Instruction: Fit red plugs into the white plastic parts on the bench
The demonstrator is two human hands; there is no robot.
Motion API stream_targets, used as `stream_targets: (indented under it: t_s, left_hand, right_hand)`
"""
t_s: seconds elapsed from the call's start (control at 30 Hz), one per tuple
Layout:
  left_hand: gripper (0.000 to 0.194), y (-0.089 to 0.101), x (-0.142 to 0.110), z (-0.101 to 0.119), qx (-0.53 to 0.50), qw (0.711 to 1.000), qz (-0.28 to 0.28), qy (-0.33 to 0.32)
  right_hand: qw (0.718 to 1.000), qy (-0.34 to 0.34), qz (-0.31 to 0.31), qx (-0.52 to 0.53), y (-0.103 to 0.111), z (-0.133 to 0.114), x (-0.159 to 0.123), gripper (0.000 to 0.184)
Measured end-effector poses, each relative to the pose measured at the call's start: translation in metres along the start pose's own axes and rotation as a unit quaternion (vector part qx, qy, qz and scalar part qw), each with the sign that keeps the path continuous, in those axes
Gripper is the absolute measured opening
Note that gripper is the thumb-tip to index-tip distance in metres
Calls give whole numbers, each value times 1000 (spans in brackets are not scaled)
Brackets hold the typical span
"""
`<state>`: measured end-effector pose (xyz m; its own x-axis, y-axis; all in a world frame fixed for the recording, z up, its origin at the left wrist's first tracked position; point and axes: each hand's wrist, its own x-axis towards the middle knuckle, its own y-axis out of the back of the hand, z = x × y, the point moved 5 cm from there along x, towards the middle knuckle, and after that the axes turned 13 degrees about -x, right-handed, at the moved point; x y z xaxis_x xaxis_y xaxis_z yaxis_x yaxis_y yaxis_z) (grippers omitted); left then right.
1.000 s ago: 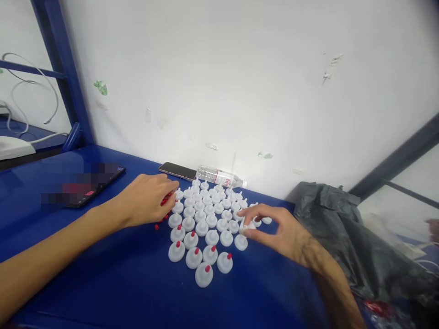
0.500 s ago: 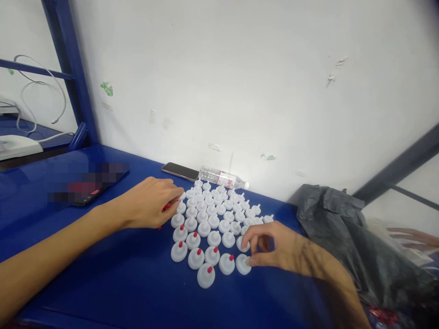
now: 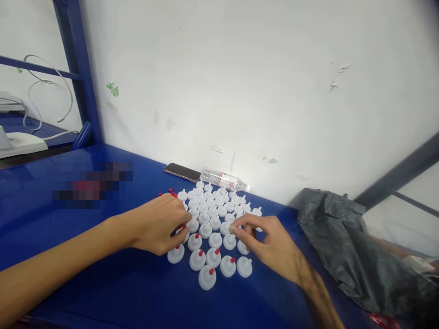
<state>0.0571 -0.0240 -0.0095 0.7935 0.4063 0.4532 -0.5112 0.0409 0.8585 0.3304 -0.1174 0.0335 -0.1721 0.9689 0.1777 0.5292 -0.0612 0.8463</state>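
Many white round nozzle caps (image 3: 215, 240) with short spouts stand close together on the blue tabletop (image 3: 137, 283). Several in the front rows, such as one nozzle cap (image 3: 207, 277), carry a small red tip (image 3: 211, 271). My left hand (image 3: 159, 224) is over the left edge of the group, fingers curled in; what they hold, if anything, is hidden. My right hand (image 3: 270, 244) hovers over the right side, thumb and index finger pinched together near a white spout; I cannot make out anything between them. Loose red tips (image 3: 172, 193) lie behind my left hand.
Behind the caps, a phone (image 3: 181, 172) and a clear plastic bottle (image 3: 224, 178) lie along the wall. A dark plastic bag (image 3: 331, 228) slumps at the right edge. A blurred-out dark object (image 3: 92, 185) lies on the left. Blue frame posts (image 3: 77, 68) rise at the left.
My left hand has come nearer and slightly right, uncovering the loose red tips. My right hand has left the front-right cap and moved up and left, its fingers closing to a pinch.
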Motion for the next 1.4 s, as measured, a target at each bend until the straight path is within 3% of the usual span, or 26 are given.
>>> stream_targets:
  t_s: [0.13,0.33,0.47,0.6,0.67,0.73,0.87,1.0,1.1,1.17,1.27,1.33,1.4]
  left_hand:
    - [40,4,4,7,-14,997,-70,-12]
    - [44,10,7,12,-54,996,-64,-17]
    - [35,16,6,11,-81,996,0,-49]
    - [33,19,5,15,-99,988,87,-83]
    - [31,18,4,16,-104,985,108,-81]
    - [29,17,3,15,-109,985,116,-68]
    - [40,16,7,12,-187,976,107,-26]
    - [53,15,20,9,-345,930,117,58]
    - [54,10,26,5,-387,908,112,118]
    - [53,6,26,2,-346,926,84,124]
    - [43,7,22,1,-217,970,81,78]
    - [37,9,18,1,-170,978,105,57]
    - [38,8,18,0,-192,972,118,67]
  right_hand:
    - [1000,10,6,11,-4,-14,3,50]
    - [999,42,15,-15,-14,-16,4,43]
    - [994,72,83,-24,-20,-22,4,27]
    - [985,105,125,-49,-36,-35,10,46]
    - [984,120,126,-42,-46,-41,16,38]
    - [980,138,134,-44,-52,-44,21,30]
    - [959,172,194,-111,-55,-47,22,30]
    - [928,192,257,-189,-52,-52,15,29]
    - [913,187,284,-226,-52,-53,13,30]
    - [914,188,269,-238,-55,-51,17,30]
    - [921,202,242,-228,-61,-50,25,26]
    - [924,207,242,-210,-62,-53,31,24]
    - [922,211,251,-205,-61,-57,36,23]
